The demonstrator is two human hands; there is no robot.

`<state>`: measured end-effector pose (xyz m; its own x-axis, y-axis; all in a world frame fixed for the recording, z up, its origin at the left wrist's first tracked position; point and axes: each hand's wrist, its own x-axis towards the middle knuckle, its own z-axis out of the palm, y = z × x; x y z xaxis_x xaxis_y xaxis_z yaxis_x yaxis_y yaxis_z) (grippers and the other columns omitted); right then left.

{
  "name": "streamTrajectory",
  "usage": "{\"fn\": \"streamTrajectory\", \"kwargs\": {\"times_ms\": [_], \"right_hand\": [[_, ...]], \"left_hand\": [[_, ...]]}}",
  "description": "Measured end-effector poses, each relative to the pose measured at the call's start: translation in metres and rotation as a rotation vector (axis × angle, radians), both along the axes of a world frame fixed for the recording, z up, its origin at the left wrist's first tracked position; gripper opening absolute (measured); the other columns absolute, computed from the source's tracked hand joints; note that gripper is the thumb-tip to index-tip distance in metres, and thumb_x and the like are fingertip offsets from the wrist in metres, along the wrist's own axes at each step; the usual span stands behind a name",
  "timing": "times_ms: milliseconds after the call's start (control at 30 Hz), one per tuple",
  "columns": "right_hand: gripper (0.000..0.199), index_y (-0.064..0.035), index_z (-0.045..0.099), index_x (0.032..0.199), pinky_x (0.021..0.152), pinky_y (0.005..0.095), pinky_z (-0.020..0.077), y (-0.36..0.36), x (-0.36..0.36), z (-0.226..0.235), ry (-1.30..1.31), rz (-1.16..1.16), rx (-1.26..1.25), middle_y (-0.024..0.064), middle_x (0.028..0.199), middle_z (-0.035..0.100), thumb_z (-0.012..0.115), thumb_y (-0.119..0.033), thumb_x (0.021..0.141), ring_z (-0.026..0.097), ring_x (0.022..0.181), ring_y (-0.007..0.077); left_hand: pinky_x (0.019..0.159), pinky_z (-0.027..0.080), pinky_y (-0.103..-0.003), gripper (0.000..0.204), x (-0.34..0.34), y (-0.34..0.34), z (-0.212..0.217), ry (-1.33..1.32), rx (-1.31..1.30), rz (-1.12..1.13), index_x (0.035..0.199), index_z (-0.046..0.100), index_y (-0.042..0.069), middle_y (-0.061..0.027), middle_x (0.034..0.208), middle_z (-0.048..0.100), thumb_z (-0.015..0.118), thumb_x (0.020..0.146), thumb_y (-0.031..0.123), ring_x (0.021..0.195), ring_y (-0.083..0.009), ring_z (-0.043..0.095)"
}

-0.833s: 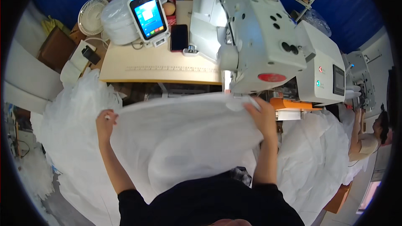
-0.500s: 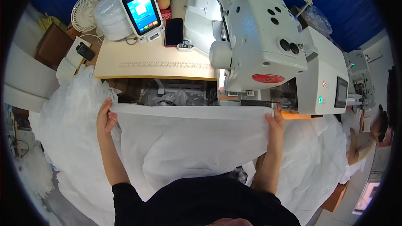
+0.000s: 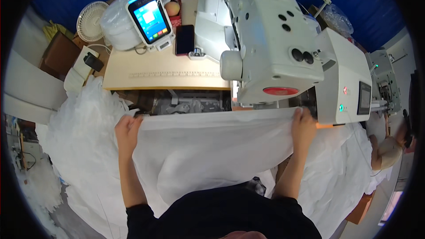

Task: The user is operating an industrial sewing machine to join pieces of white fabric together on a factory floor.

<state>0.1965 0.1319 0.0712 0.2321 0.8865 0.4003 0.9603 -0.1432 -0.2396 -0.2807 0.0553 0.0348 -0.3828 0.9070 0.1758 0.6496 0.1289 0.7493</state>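
A wide sheet of thin white fabric (image 3: 221, 146) is stretched between my two hands, its folded upper edge running just in front of the sewing machine (image 3: 274, 48). My left hand (image 3: 128, 132) pinches that edge at its left end, below the table's front edge. At the other end my right hand (image 3: 303, 126) grips the same edge, close to the machine's white housing on the right. The fabric hangs down toward my body. The machine's needle area is mostly hidden under its head.
On the pale table (image 3: 168, 68) are a lit control screen (image 3: 150, 17), a dark phone (image 3: 185, 40) and a printed ruler scale. A white fan (image 3: 90, 21) stands at the back left. Heaps of white fabric (image 3: 79, 137) lie on both sides. Another person (image 3: 387, 150) sits at far right.
Both hands have shifted to the right with the fabric. The right hand has risen slightly, the left has dropped a little, and the edge now slants up to the right.
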Motion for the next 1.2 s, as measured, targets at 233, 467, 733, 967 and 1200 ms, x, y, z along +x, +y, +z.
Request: {"fn": "streamTrajectory", "kwargs": {"times_ms": [233,467,733,967,1200], "right_hand": [[0.018,0.0012,0.053,0.085,0.071,0.0474,0.0404,0.035,0.024,-0.017,-0.179,0.022,0.131,0.0228,0.083,0.057,0.051,-0.017,0.084,0.051,0.08,0.0407],[0.024,0.0043,0.054,0.101,0.078,0.0474,0.0389,0.028,0.015,-0.035,-0.194,0.048,0.385,0.0228,0.096,0.053,0.053,-0.012,0.084,0.046,0.092,0.0382],[0.03,0.0016,0.056,0.108,0.085,0.0434,0.0395,-0.007,-0.023,-0.01,0.085,0.427,0.343,0.0168,0.1,0.059,0.059,-0.019,0.085,0.053,0.096,0.0352],[0.035,0.0024,0.058,0.101,0.087,0.0414,0.041,0.003,-0.055,0.002,0.285,0.579,-0.224,0.0212,0.104,0.059,0.064,-0.027,0.083,0.056,0.099,0.0357],[0.044,0.004,0.059,0.095,0.075,0.0412,0.0458,0.0,-0.098,0.015,0.176,0.494,-0.206,0.0213,0.084,0.061,0.069,-0.035,0.077,0.059,0.086,0.0385]], "left_hand": [[0.052,0.036,-0.022,0.012,0.016,0.025,-0.005,-0.393,0.045,-0.044,0.073,0.059,0.002,0.0026,0.066,0.048,0.068,0.077,0.008,0.06,-0.0059,0.043],[0.049,0.04,-0.021,0.006,-0.003,-0.044,-0.01,0.565,-0.393,-0.343,0.072,0.064,0.003,-0.0019,0.073,0.06,0.068,0.075,0.008,0.063,-0.0064,0.055],[0.054,0.043,-0.024,0.008,-0.08,-0.091,0.038,-0.651,-0.561,-0.091,0.077,0.066,0.001,-0.0036,0.073,0.063,0.064,0.079,0.009,0.063,-0.0087,0.056],[0.06,0.044,-0.023,0.011,-0.069,-0.125,0.027,-0.267,-0.094,0.189,0.085,0.065,-0.004,-0.0055,0.076,0.064,0.061,0.083,0.007,0.067,-0.0109,0.056],[0.064,0.045,-0.023,0.013,-0.081,-0.052,0.012,0.068,0.239,0.151,0.09,0.065,-0.003,-0.0047,0.077,0.065,0.058,0.086,0.007,0.07,-0.0134,0.059]]}}
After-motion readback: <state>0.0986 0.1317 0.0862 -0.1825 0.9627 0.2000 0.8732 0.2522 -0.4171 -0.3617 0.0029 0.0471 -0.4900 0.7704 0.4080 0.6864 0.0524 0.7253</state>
